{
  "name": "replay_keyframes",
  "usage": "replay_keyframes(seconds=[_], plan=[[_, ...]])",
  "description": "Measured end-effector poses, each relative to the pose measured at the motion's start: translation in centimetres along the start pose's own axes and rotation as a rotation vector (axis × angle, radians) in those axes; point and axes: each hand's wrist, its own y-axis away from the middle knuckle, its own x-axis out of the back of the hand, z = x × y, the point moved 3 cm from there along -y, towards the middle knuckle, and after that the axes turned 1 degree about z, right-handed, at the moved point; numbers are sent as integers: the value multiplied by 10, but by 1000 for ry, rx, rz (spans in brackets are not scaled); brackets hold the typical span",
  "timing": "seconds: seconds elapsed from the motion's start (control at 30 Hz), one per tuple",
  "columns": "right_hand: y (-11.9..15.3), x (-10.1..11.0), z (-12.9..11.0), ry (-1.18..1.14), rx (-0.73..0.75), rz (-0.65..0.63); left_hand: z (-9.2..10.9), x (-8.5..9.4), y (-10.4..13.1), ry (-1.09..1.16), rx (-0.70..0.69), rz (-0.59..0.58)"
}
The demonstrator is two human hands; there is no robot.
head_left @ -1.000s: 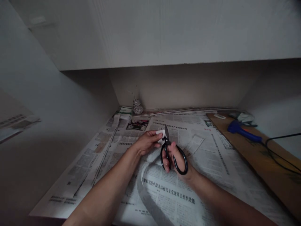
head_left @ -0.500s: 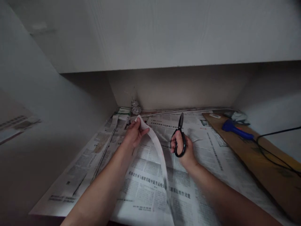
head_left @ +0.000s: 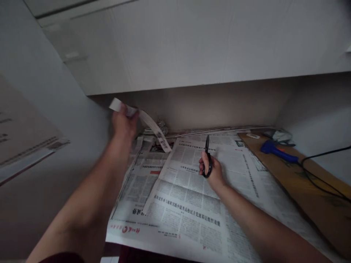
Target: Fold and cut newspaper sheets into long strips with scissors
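Curving down from the raised left hand (head_left: 123, 122), the printed paper strip (head_left: 154, 127) hangs out over the newspaper sheets (head_left: 189, 190), its pale upper end poking past the fingers and its other end low above the print; whether that end touches cannot be told. The left fingers are closed on the strip near its upper end, though blur hides the exact grip. Such a thin band would seem to be best carried in a light pinch, lifted enough for the tail to swing free, without creasing it or dragging it through the small coiled ornament (head_left: 162, 126) just beyond. The right hand (head_left: 215, 172) grips the black scissors (head_left: 207, 146) by the handles, well apart from the strip, blades together and pointing away from the body; which fingers sit inside the loops is unclear. Holding them shut and off to the side looks wise while the other arm reaches, since an open edge could nick the paper or skin. Behind lie long thin strips (head_left: 219, 130) along the back; to the right, a blue tool (head_left: 285, 155) with a black cord (head_left: 315, 177) rests on a brown board (head_left: 298, 193).
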Motion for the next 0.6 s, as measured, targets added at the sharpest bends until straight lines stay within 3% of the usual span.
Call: replay_keyframes(seconds=[0.07, 0.1, 0.17, 0.3, 0.4, 0.5, 0.6], plan=[[-2, 0, 2, 4, -5, -15, 32, 10, 2, -50, -138, 9], [-2, -1, 4, 8, -8, -22, 44, 21, 7, -78, -226, 20], [-3, -1, 6, 17, -15, -36, 54, 51, 22, -105, -277, 3], [-1, -4, 7, 37, -24, -67, 34, 131, 47, -212, -134, 11], [2, -5, 6, 54, -23, -91, 8, 182, 61, -342, 95, 12], [3, -4, 5, 65, -9, -103, -4, 214, 75, -438, 187, -2], [3, -4, 6, 72, 6, -105, -6, 231, 87, -551, 194, -10]])
